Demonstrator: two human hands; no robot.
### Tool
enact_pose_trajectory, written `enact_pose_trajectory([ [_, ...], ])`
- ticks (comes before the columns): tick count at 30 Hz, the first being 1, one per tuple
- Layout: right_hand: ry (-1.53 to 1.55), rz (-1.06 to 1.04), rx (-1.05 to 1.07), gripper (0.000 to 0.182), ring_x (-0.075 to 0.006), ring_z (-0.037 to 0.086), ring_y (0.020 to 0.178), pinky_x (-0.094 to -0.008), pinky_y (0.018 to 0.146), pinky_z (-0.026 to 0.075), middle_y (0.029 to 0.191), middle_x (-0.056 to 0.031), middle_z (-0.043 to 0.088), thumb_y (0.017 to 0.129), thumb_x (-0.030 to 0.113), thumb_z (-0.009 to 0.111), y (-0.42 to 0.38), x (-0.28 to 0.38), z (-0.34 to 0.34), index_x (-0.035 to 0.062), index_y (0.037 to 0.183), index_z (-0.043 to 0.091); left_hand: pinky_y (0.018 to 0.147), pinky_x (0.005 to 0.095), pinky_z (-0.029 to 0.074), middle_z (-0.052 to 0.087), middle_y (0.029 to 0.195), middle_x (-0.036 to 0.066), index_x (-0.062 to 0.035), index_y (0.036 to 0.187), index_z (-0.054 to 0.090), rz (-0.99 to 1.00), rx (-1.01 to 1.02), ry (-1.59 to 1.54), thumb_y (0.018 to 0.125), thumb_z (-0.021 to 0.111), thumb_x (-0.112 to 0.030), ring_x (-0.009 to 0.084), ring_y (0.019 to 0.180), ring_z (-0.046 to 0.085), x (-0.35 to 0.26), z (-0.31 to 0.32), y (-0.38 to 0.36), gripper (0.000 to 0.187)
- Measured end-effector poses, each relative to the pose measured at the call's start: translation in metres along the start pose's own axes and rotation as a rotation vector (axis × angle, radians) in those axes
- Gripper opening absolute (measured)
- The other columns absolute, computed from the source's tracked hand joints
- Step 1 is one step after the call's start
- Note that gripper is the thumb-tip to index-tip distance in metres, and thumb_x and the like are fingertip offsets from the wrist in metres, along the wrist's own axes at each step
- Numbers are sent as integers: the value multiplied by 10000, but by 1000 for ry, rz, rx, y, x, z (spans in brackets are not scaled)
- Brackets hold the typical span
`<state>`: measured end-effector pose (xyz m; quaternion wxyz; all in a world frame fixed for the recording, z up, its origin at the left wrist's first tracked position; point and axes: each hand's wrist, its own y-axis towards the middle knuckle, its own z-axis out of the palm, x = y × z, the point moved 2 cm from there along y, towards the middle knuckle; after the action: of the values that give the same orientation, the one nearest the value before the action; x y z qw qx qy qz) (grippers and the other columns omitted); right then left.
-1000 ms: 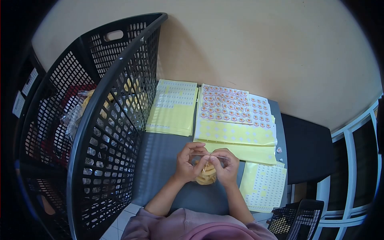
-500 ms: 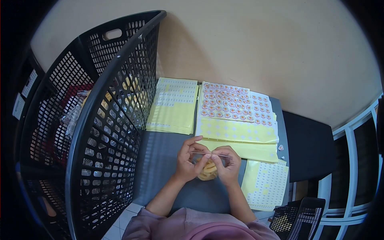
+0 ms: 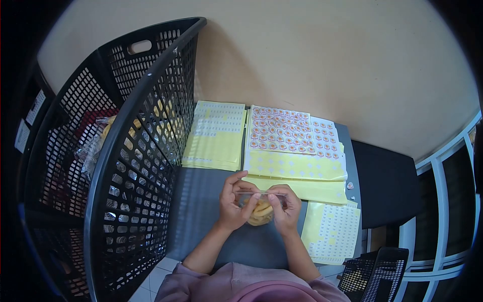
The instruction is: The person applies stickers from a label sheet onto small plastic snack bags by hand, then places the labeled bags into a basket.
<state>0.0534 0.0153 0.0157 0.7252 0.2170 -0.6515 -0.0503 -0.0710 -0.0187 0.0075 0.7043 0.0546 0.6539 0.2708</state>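
A clear plastic bag (image 3: 260, 217) with yellow, curved snack pieces inside hangs between my hands, above the grey table. My left hand (image 3: 235, 204) pinches the top edge of the bag with thumb and fingers, its index finger raised. On the other side, my right hand (image 3: 286, 205) pinches the same edge, thumb close to the left thumb. The bag's top edge stretches as a thin straight line between the fingertips. Just beyond the hands lies a yellow backing sheet (image 3: 312, 190).
A large black basket (image 3: 136, 95) holding bagged items stands at the left. Sheets of round stickers (image 3: 282, 128) lie at the table's back, with printed label sheets at back left (image 3: 216, 146) and right (image 3: 334, 229). Another black basket (image 3: 387, 272) is at lower right.
My thumbs have moved slightly apart along the bag's top edge, which shows more plainly between them. The whole view has shifted a little.
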Motion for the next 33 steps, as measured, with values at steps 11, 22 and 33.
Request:
enact_pose_trajectory([
  [11,-21,-29,16,195,-167,579,728,-255,676,447,819,-131,598,837,77,445,3,0,-3,-54,853,589,722,225,438,566,804,75,5,1188,298,-61,-35,-73,744,594,8,106,769,550,0,-1,2,534],
  [22,-127,-106,-40,191,-166,576,700,-251,656,446,800,-127,600,837,74,445,5,3,-8,-49,839,591,764,251,448,628,809,124,50,1256,233,-123,-19,-107,800,556,-44,148,807,599,-3,-5,6,566],
  [33,-129,-87,-80,181,-160,574,697,-253,653,444,807,-126,603,830,79,457,6,1,-11,-37,845,596,810,301,447,594,942,183,24,1317,100,-102,109,-249,883,394,-71,192,887,581,-4,-7,8,533],
])
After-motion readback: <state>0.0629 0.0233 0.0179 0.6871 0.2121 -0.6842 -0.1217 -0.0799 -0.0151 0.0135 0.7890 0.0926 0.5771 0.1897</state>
